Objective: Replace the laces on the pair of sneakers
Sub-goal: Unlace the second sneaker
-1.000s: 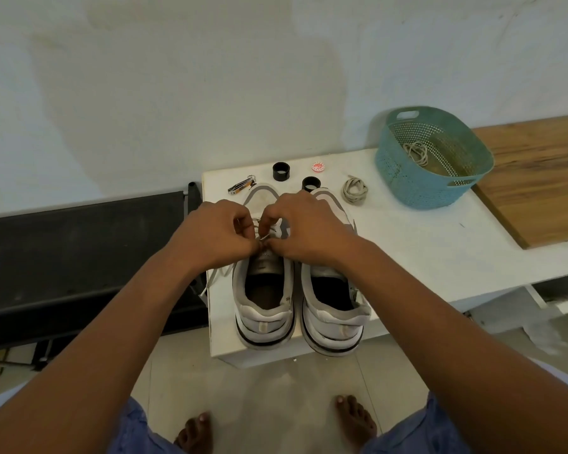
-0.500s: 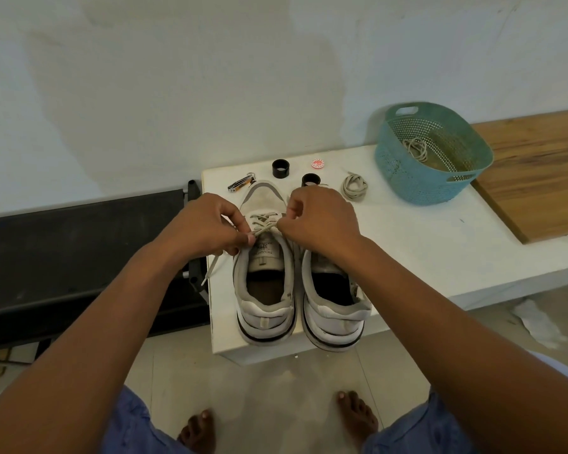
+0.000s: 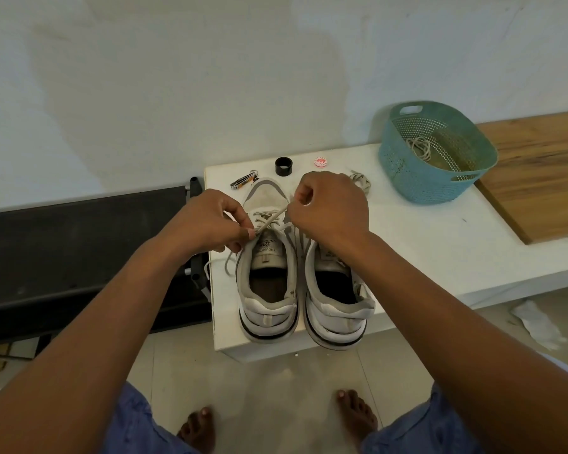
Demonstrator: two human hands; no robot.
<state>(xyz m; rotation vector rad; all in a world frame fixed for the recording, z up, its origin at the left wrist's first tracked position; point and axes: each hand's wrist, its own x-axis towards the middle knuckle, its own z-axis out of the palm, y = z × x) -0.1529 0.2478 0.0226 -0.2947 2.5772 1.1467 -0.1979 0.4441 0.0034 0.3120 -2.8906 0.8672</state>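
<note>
2 white sneakers sit side by side, heels toward the person, on the white table (image 3: 423,257). Over the left sneaker (image 3: 267,273), the left hand (image 3: 207,224) pinches a grey lace (image 3: 271,219) between thumb and fingertips, while the right hand (image 3: 328,208), fingers curled tight, grips the same lace higher up, stretching it taut. The right sneaker (image 3: 336,296) lies partly under the right wrist. A teal basket (image 3: 407,178) stands farther right.
</note>
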